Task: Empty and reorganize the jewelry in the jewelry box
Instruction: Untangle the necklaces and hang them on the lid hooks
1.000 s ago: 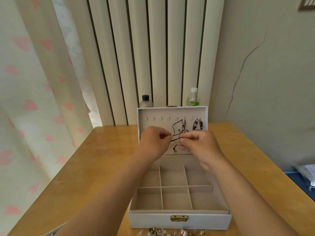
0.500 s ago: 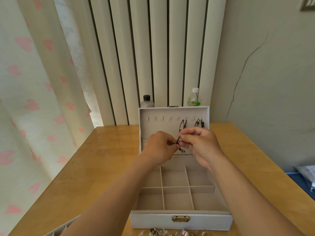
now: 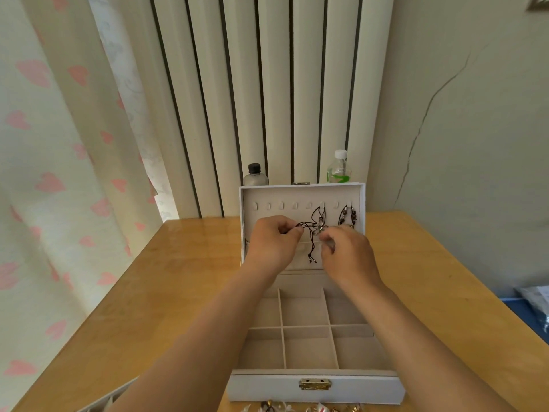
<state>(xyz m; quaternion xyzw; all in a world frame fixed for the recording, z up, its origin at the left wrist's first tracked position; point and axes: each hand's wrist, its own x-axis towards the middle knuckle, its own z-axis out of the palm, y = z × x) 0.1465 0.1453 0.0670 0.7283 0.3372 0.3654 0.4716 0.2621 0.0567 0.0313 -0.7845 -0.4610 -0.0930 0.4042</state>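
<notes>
Hanging a black cord necklace [image 3: 309,233] inside the raised lid [image 3: 300,194] of a white jewelry box [image 3: 267,388] appeared to be the step in hand. The person's left hand [image 3: 273,242] pinched the cord between curled fingertips, close beside the right hand [image 3: 347,254] but not touching it. The right hand's fingers were curled at the cord's pale pendant, but blur hid whether they gripped it. Above both hands the cord looped up to a row of small hooks [image 3: 280,206], and its knotted ends dangled between the hands. Just beyond the right hand a second necklace [image 3: 348,217] hung from the same row. Below the wrists lay the box's bare compartments [image 3: 306,352]. Nearer the person, in front of the latch, sat loose jewelry [image 3: 320,408] on a wooden table [image 3: 193,278]. Judging from this, emptying was done and refilling had only begun. The next move would call for untangling the cord, letting it hang straight from one hook, then releasing it gently so it did not slip off.
</notes>
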